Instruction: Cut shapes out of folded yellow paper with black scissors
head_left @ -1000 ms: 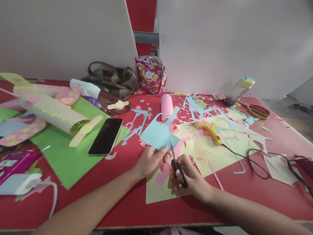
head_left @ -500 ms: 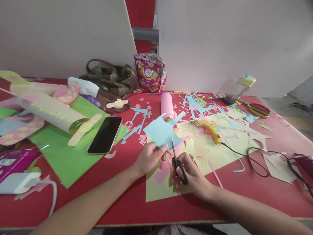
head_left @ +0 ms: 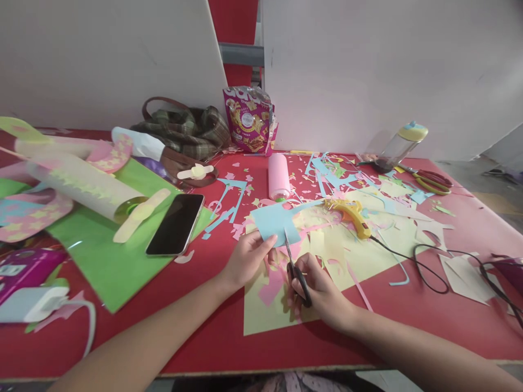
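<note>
Pale boards (head_left: 359,71) stood behind the red worktop (head_left: 196,343). Above its middle, your left hand (head_left: 247,261) pinched the blue paper (head_left: 269,220), while your right hand (head_left: 321,286) was closed around the scissors (head_left: 301,280), a blade over the sheet's near edge. Cutting seemed the step in hand; the next move called for a steady pinch. A pink cylinder (head_left: 279,175) sat toward the back edge, the glue gun (head_left: 354,218) toward the right, the phone (head_left: 175,224) left.

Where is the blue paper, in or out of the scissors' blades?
Apparently in: one blade of the black scissors lies over the blue paper; the other is hidden.
</note>
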`<state>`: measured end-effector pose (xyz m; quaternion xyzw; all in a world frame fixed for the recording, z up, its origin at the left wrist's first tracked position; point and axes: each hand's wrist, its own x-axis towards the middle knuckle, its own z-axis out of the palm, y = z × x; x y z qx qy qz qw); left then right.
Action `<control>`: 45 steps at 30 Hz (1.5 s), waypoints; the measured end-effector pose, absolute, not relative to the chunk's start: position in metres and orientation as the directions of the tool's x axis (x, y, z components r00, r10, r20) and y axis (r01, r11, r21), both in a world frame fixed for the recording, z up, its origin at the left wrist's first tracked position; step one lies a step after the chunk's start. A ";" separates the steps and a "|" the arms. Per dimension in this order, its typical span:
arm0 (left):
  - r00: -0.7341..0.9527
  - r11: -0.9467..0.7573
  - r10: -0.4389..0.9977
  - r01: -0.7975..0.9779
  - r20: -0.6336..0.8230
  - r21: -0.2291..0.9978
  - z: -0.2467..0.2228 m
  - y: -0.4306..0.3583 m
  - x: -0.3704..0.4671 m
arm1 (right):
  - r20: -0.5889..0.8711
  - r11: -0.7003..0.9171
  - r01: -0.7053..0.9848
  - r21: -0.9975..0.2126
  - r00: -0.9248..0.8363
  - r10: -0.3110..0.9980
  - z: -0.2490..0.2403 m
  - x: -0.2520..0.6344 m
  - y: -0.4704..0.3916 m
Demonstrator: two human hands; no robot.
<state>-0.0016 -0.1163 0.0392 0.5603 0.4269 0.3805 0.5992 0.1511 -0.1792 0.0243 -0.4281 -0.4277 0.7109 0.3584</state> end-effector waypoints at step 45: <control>0.404 -0.036 0.914 0.185 -0.042 0.982 0.035 -0.116 -0.004 | -0.284 -0.393 -0.179 -0.902 -0.440 0.852 0.026 0.153 -0.180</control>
